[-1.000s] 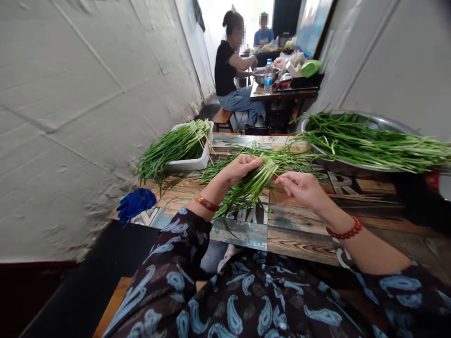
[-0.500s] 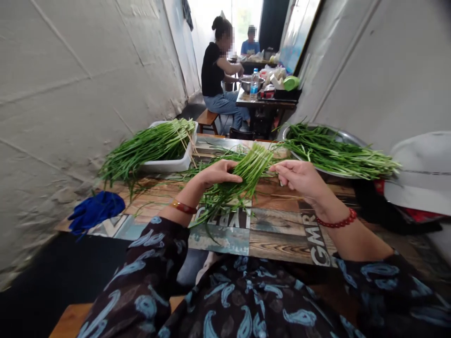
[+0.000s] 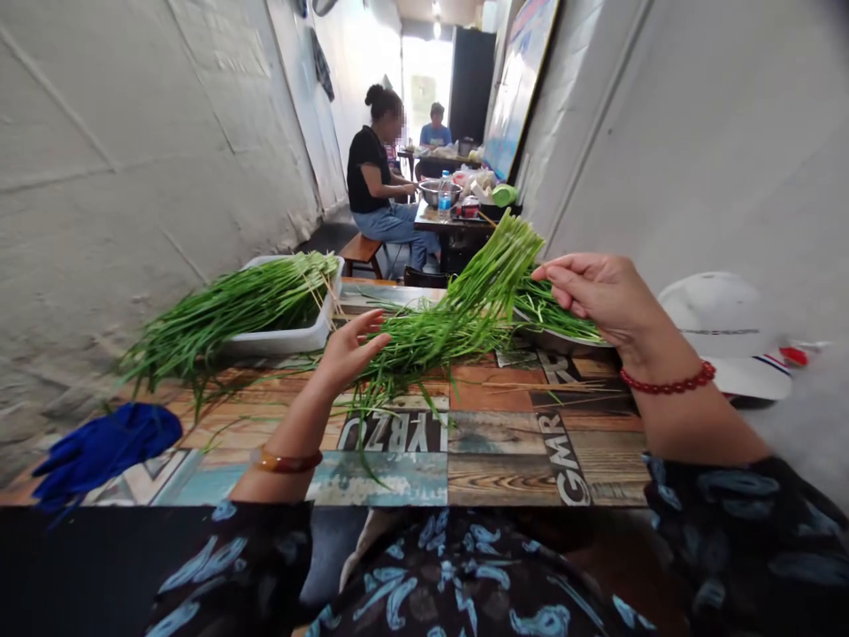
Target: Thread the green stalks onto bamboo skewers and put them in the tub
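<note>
My right hand (image 3: pixel 590 296) is closed in a pinch at the right side of a raised bunch of green chives (image 3: pixel 500 257). A thin bamboo skewer tip (image 3: pixel 489 219) pokes out on the bunch's far left side; the part among the stems is hidden. The pale cut ends point up and the leaves trail down onto loose chives (image 3: pixel 424 341) on the table. My left hand (image 3: pixel 351 349) is open, fingers apart, just left of those loose chives and holding nothing.
A white tray (image 3: pixel 279 341) of skewered chives stands left. A metal basin (image 3: pixel 563 334) with more chives is partly hidden at right. Loose skewers (image 3: pixel 563 387) and a blue glove (image 3: pixel 110 447) lie on the table; a white cap (image 3: pixel 713 310) is far right. Two people sit beyond.
My left hand has let go of the chives, opened and moved left. My right hand has lifted the bunch up and to the right. The camera view has tilted up slightly.
</note>
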Tool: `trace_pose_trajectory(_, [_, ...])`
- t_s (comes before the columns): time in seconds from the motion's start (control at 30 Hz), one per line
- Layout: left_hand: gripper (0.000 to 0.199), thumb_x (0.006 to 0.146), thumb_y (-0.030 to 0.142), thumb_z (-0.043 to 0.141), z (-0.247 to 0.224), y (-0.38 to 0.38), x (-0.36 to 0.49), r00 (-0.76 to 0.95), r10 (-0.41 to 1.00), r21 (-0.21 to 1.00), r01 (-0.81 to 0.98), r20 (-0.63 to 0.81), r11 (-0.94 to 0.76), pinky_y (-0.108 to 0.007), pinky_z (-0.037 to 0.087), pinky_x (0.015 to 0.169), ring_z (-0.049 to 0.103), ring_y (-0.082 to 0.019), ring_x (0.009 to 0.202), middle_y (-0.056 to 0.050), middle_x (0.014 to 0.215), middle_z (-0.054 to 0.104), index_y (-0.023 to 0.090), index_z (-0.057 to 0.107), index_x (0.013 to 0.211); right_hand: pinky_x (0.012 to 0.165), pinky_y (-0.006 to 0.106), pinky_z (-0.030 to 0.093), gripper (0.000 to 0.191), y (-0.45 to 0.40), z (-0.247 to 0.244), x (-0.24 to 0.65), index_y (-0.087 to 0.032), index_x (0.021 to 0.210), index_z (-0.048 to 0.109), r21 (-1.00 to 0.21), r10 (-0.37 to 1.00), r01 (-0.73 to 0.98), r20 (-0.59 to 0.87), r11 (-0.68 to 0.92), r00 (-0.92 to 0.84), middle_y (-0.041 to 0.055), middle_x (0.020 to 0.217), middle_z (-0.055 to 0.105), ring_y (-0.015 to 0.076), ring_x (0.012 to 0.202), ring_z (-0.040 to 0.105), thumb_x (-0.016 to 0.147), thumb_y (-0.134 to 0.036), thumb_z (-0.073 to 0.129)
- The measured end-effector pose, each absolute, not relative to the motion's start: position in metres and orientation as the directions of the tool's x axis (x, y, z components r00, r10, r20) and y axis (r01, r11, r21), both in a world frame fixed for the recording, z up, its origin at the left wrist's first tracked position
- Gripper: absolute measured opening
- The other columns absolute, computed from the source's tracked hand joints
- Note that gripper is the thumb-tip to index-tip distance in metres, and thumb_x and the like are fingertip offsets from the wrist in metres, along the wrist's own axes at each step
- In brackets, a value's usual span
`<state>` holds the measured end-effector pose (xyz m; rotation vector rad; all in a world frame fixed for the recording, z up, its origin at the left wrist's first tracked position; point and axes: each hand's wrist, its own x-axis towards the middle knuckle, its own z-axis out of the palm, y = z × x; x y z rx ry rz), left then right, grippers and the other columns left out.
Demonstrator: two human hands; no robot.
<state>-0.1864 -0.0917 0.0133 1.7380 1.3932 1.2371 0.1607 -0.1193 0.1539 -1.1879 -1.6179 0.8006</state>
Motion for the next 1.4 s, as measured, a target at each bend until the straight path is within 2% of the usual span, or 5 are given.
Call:
trace_pose_trajectory(0.3, [0.069, 0.067, 0.031, 0.080, 0.085, -0.093, -0.121, 0.269, 0.817, 0.806, 0.182, 0.510, -0.563, -0.040, 0.042, 0.102, 0.056, -0.026, 0.122, -0.013, 0.133, 0.061, 0.020, 0.058, 0.132, 0.037, 0.018, 0.022, 0.037, -0.137, 0.149, 0.143, -0.010, 0.092, 0.073, -0.885, 0.935, 0.344, 0.224, 0.313, -0.275, -0.0033, 0.051, 0.051, 0.0032, 0.041, 0.035, 0.083, -0.046, 0.068])
trace_pose_trajectory(0.57, [0.027, 0.066, 0.036, 0.077, 0.078, -0.090, -0.113, 0.205, 0.916, 0.918, 0.130, 0.344, -0.374, -0.022, 0.039, 0.058, 0.051, -0.010, 0.062, 0.002, 0.067, 0.060, 0.012, 0.067, 0.074, 0.039, 0.017, 0.030, 0.042, -0.136, 0.147, 0.162, -0.013, 0.107, 0.073, -0.870, 0.937, 0.418, 0.122, 0.259, -0.327, 0.0007, 0.065, 0.061, 0.0044, 0.046, 0.045, 0.080, -0.046, 0.069])
trace_pose_trajectory(0.8, [0.029, 0.068, 0.038, 0.077, 0.059, -0.093, -0.120, 0.222, 0.931, 0.928, 0.171, 0.290, -0.330, -0.023, 0.042, 0.061, 0.054, -0.012, 0.065, -0.001, 0.072, 0.065, 0.013, 0.070, 0.080, 0.041, 0.020, 0.028, 0.047, -0.137, 0.109, 0.175, -0.011, 0.106, 0.070, -0.828, 0.926, 0.497, 0.067, 0.260, -0.373, -0.0038, 0.053, 0.051, 0.0057, 0.040, 0.038, 0.087, -0.052, 0.057])
trace_pose_trajectory(1.07, [0.055, 0.071, 0.047, 0.077, 0.070, -0.091, -0.110, 0.259, 0.906, 0.939, -0.012, 0.334, -0.343, -0.032, 0.046, 0.091, 0.063, -0.022, 0.102, -0.011, 0.116, 0.070, 0.013, 0.070, 0.115, 0.043, 0.022, 0.024, 0.048, -0.135, 0.089, 0.171, -0.011, 0.102, 0.070, -0.834, 0.917, 0.475, 0.087, 0.281, -0.390, -0.0045, 0.052, 0.046, 0.0063, 0.042, 0.034, 0.089, -0.054, 0.052])
trace_pose_trajectory(1.4, [0.037, 0.063, 0.047, 0.082, 0.067, -0.085, -0.082, 0.130, 0.967, 0.957, -0.223, 0.219, -0.186, -0.020, 0.034, 0.050, 0.047, -0.006, 0.050, 0.003, 0.060, 0.061, 0.014, 0.070, 0.072, 0.043, 0.023, 0.025, 0.049, -0.138, 0.069, 0.151, -0.012, 0.100, 0.070, -0.856, 0.920, 0.413, 0.160, 0.310, -0.358, -0.0042, 0.052, 0.046, 0.0081, 0.043, 0.034, 0.089, -0.055, 0.050])
